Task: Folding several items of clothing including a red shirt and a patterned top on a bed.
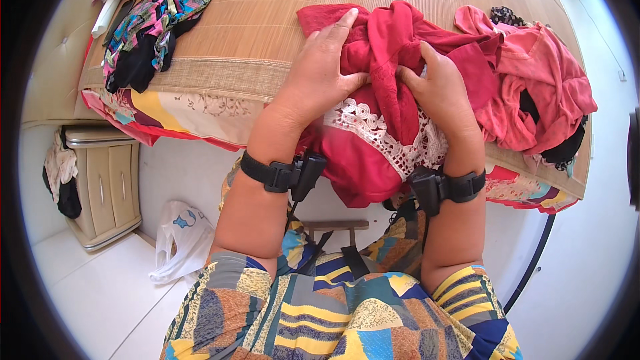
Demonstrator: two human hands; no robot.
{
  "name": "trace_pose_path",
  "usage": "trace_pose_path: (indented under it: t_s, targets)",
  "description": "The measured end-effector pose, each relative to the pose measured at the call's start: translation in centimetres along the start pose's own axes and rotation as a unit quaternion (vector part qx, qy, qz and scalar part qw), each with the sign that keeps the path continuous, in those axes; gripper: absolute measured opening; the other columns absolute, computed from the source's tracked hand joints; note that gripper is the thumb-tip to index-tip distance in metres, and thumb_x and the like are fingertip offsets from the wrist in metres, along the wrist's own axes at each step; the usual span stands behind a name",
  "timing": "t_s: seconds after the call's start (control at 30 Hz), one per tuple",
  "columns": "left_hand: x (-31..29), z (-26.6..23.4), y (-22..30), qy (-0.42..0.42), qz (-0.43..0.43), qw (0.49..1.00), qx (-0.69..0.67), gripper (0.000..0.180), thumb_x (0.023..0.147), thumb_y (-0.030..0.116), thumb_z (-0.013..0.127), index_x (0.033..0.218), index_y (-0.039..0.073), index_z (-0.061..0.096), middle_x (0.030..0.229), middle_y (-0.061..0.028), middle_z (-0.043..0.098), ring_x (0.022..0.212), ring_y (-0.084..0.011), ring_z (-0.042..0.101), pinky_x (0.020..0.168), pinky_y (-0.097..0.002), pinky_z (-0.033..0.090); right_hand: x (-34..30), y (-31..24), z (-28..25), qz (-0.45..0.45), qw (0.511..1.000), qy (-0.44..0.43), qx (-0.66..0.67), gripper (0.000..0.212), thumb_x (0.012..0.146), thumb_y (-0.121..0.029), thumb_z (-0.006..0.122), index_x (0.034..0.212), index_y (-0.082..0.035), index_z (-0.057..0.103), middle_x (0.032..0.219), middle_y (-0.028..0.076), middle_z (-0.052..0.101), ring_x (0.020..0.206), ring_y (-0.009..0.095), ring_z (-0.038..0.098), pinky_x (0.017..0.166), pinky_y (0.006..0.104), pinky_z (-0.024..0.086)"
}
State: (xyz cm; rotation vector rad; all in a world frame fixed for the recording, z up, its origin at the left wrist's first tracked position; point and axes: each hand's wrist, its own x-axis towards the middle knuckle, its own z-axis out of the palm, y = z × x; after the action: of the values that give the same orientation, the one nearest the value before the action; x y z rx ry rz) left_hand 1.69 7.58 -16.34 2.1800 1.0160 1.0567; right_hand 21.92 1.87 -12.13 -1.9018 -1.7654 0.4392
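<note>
Left hand (321, 63) and right hand (443, 90): grip closed on red lace-trimmed garment (363, 167), overhanging near edge of bed (260, 17).

A patchwork-print garment (340, 323) with short sleeves (230, 293), in yellow, blue, brown and grey, some patches striped. Beyond the garment's sleeves, each bare forearm (248, 227) wears a black strap (257, 172) carrying a boxy black module (309, 177).

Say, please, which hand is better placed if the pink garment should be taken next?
Probably the right hand: it is nearer to the pink garment, which lies on its side. The left hand is farther away. Both hands are on the red garment.
</note>
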Motion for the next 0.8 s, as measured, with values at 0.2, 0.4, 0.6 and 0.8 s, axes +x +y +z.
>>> trace_pose_path:
  t_s: [0.2,0.4,0.6,0.8]
  targets:
    - [0.8,-1.9,1.3,-0.129,-0.102,0.985,-0.045,0.047,0.077,0.011,0.076,0.121,0.001,0.064,0.108,-0.0155,0.07,0.096,-0.0294,0.066,0.09,-0.0354,0.053,0.5,1.1,-0.4,-0.01,0.969,0.007,0.247,0.034,0.085,-0.011,0.07,0.117,0.0,0.064,0.086,0.008,0.069,0.069,0.018,0.061,0.064,0.0349,0.05]
    - [1.5,-3.3,3.5,0.049,-0.165,0.913,-0.37,0.022,0.083,0.001,0.075,0.103,0.003,0.066,0.09,-0.0018,0.069,0.079,-0.0072,0.062,0.075,-0.0251,0.053,1.0,-1.2,-1.2,-0.08,0.894,0.161,0.411,0.029,0.094,0.001,0.06,0.124,0.0,0.058,0.115,0.006,0.066,0.099,0.012,0.062,0.089,0.026,0.049]
    - [2.0,-3.7,-0.5,0.333,-0.066,0.882,-0.326,0.026,0.089,0.004,0.073,0.11,0.001,0.058,0.107,-0.0104,0.066,0.096,-0.0162,0.064,0.089,-0.029,0.052,2.2,-1.7,0.0,-0.111,0.832,0.247,0.484,0.038,0.098,-0.001,0.057,0.135,0.005,0.049,0.14,0.016,0.051,0.131,0.024,0.051,0.11,0.0342,0.042]
    - [0.7,-2.4,-1.1,0.115,-0.183,0.95,-0.226,0.041,0.089,0.02,0.075,0.12,0.0,0.058,0.119,-0.0168,0.066,0.116,-0.0254,0.059,0.101,-0.0359,0.046,1.5,0.9,0.5,0.023,0.945,0.165,0.282,0.038,0.09,-0.019,0.071,0.121,0.001,0.064,0.112,0.015,0.07,0.098,0.022,0.067,0.084,0.0327,0.053]
